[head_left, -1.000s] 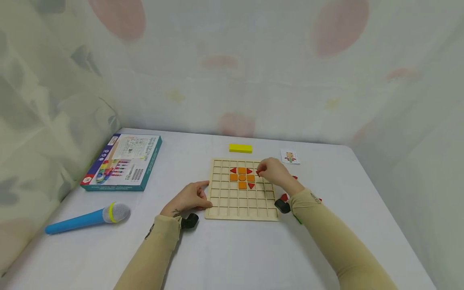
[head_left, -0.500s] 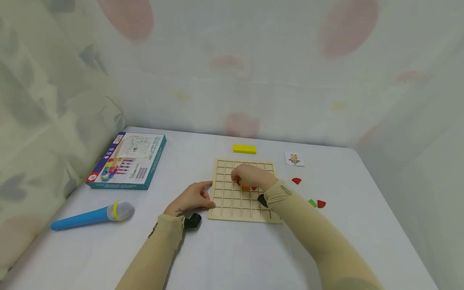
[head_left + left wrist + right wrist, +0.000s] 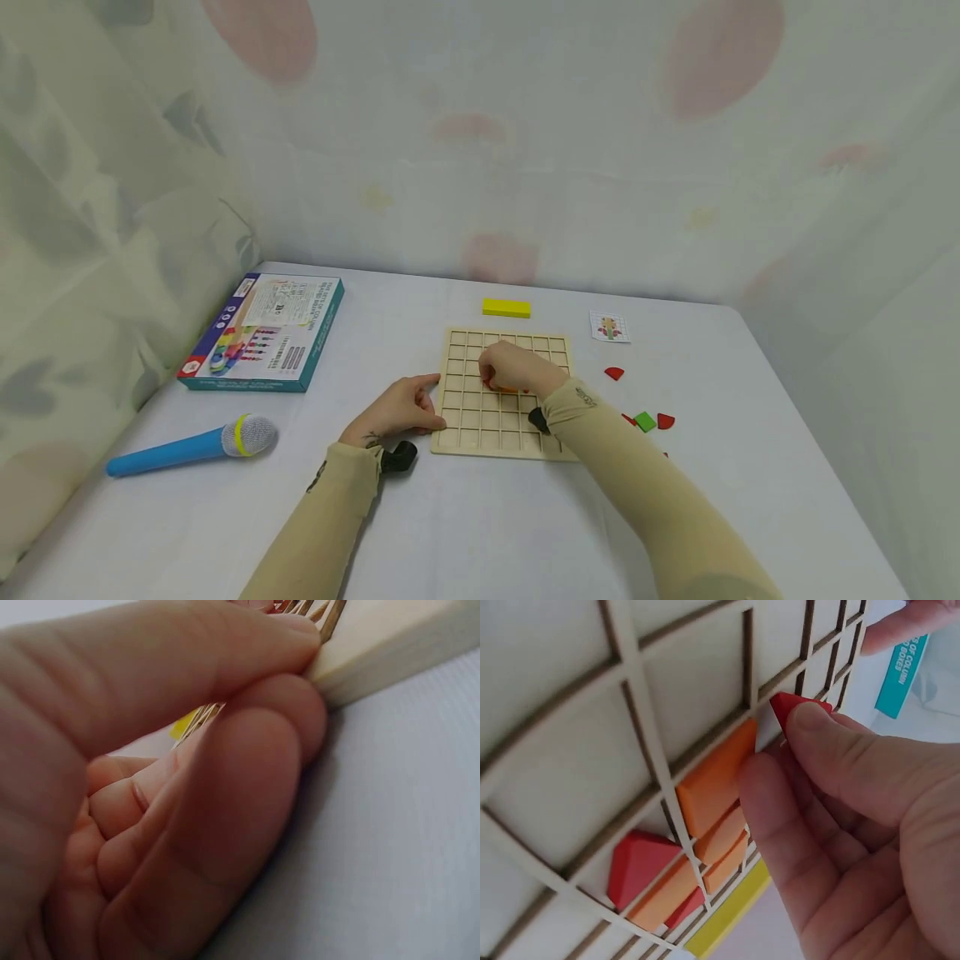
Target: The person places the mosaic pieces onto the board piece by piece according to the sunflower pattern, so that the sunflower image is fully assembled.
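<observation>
A square wooden grid board (image 3: 468, 421) lies mid-table in the head view. My left hand (image 3: 397, 412) holds its left edge, thumb tip on the rim and curled fingers against the side wall, seen close up in the left wrist view. Over the board's upper middle, my right hand (image 3: 517, 367) pinches a red triangular piece (image 3: 786, 705) between thumb and fingers. That piece is at a cell beside an orange square (image 3: 716, 784). More orange squares and a red triangle (image 3: 641, 862) sit in nearby cells, mostly hidden under the hand in the head view.
Right of the board lie red quarter-round pieces (image 3: 614, 373) and a green square (image 3: 645, 422), some partly behind the right sleeve. A pattern card (image 3: 610, 327) and a yellow block (image 3: 506, 308) are behind it. A toy microphone (image 3: 187, 446) and a game box (image 3: 262, 329) stand left.
My right hand has moved left across the board with the red piece, now covering most placed pieces. Loose pieces at right came out from behind the sleeve. The left hand stays on the board's edge.
</observation>
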Motion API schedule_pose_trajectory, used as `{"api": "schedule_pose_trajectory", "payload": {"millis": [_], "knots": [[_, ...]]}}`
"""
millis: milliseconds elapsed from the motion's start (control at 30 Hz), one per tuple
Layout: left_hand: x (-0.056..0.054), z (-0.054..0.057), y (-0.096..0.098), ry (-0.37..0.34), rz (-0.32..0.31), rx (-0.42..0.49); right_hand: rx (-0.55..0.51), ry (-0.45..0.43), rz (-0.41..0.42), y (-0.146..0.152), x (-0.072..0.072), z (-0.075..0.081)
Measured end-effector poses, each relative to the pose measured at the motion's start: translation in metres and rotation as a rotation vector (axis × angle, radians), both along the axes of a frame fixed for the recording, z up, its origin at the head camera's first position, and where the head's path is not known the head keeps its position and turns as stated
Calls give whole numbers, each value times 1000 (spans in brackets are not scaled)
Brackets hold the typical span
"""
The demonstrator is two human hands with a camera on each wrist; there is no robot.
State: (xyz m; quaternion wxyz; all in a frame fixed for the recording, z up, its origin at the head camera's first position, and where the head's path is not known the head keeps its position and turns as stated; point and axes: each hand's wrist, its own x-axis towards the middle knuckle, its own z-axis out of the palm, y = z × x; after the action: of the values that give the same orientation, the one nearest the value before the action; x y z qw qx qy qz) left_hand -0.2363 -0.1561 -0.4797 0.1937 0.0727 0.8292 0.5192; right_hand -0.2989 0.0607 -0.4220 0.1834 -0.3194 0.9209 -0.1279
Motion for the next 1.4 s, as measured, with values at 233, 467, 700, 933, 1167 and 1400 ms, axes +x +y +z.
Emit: {"api": "schedule_pose_trajectory", "payload": {"millis": [233,467,700,933,1167,1400], "knots": [[0,0,0,7,-3,-3,59,103,5,1,0,-3],[1,1,1,14,-8,-4,100,164,22,1,2,-2],[0,1,2,3,1,2,73,168,-7,7,5,2],[0,2,0,-3,14,-22,10,188,-72,24,15,21],[1,3,-2,-22,23,3,192,197,45,26,23,10],[1,3,0,-11,14,3,274,173,18,22,27,-1]]}}
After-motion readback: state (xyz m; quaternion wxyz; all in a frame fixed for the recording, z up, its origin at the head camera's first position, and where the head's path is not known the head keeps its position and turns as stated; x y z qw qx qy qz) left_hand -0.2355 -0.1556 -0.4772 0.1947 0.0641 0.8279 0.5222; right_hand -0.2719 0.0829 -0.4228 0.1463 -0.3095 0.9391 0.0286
